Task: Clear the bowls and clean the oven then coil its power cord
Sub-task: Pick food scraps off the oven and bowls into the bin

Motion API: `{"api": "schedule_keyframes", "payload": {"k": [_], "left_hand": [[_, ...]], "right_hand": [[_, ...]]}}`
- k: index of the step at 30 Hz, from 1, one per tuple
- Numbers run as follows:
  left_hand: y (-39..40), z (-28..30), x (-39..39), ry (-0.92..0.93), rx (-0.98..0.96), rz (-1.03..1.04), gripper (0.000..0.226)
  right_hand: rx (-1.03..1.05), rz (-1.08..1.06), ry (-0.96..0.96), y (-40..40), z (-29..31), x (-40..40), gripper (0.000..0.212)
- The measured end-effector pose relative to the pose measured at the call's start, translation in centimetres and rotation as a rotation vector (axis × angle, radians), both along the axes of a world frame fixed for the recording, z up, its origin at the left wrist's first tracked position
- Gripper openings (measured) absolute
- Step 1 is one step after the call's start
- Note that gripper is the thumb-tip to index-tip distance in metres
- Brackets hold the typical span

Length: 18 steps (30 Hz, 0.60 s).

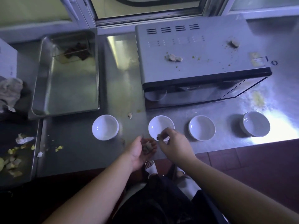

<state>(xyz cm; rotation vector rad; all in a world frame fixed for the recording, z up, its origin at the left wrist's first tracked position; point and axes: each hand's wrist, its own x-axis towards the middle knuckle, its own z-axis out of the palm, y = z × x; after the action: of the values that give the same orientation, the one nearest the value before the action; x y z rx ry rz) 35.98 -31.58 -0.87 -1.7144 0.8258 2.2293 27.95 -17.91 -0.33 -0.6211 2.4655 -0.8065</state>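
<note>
From the head camera, four white bowls stand in a row near the front edge of the steel counter (77,143): the leftmost bowl (105,127), the second bowl (159,125), the third bowl (202,127) and the rightmost bowl (256,124), each apart from its neighbour, with the widest gaps after the first and before the last. The left hand (142,151) is cupped palm up at the counter's front edge, cradling a small heap of brownish scraps (148,147). The right hand (173,143) hovers over the near rim of the second bowl, its fingertips pinching a dark morsel (159,136), though blur makes its exact shape hard to read.

Behind the bowls sits the oven (200,62), its top strewn with crumbs and two food lumps (174,57), door facing the row. To its left lies a steel tray (68,81) holding dark residue at its far end; bare counter runs between tray and oven. A crumpled cloth (9,91) rests at far left, with yellowish scraps (13,164) on the dark surface below it. A window frame (148,15) runs behind; reddish floor tiles (258,167) show at right.
</note>
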Motion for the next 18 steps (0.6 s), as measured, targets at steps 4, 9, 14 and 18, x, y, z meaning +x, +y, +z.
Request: {"api": "schedule_keyframes", "payload": {"k": [4, 9, 14, 18], "left_hand": [[-0.3, 0.6, -0.3, -0.062, -0.026, -0.018, 0.043], [-0.8, 1.4, 0.0, 0.053, 0.025, -0.114, 0.083], [-1.4, 1.9, 0.7, 0.049, 0.005, 0.007, 0.048], [-1.6, 2.2, 1.0, 0.101, 0.049, 0.104, 0.047]], "right_hand": [[0.026, 0.139, 0.119, -1.9, 1.5, 1.8, 0.018], [0.050, 0.227, 0.292, -3.1, 1.4, 3.4, 0.030], [0.042, 0.295, 0.227, -3.4, 1.8, 3.4, 0.024], [0.045, 0.299, 0.206, -3.5, 2.3, 3.2, 0.025]]}}
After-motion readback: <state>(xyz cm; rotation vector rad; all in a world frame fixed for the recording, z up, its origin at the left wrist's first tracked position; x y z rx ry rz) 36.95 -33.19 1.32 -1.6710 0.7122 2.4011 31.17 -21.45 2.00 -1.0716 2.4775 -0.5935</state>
